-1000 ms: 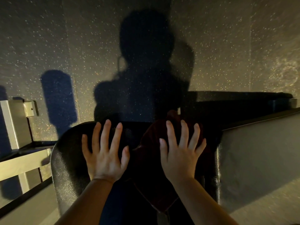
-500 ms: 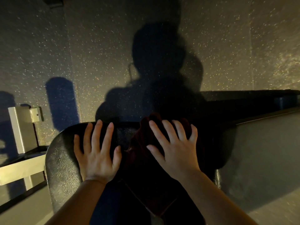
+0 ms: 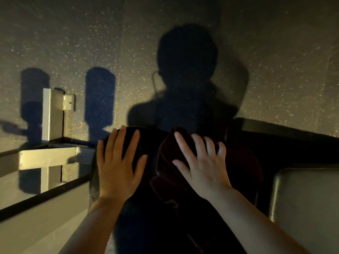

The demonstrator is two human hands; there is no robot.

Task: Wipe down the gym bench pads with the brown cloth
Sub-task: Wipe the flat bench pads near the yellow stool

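Black vinyl pad (image 3: 146, 143) sits right under both hands, mostly lost in shadow so its edges are hard to make out. The left hand (image 3: 117, 167) lies flat on the bare pad, fingers straight and spread, holding nothing. The right hand (image 3: 203, 165) is just beside it, pressed down on the cloth (image 3: 165, 162), fingers spread and only slightly bent over the bunched-up fabric, so it's pushing on it rather than grabbing it. The cloth looks dark reddish brown in this light; it's rumpled under the right palm and trails back toward the wrist along the pad, between the two forearms.

Left of the left hand there's a pale metal frame (image 3: 49, 158) with an upright post and a crossbar. Right of the right forearm is a second pad (image 3: 308, 202), lighter grey, catching more light. Beyond the fingertips is a speckled floor (image 3: 110, 43), with the person's shadow (image 3: 185, 83) falling across it straight ahead of the hands.
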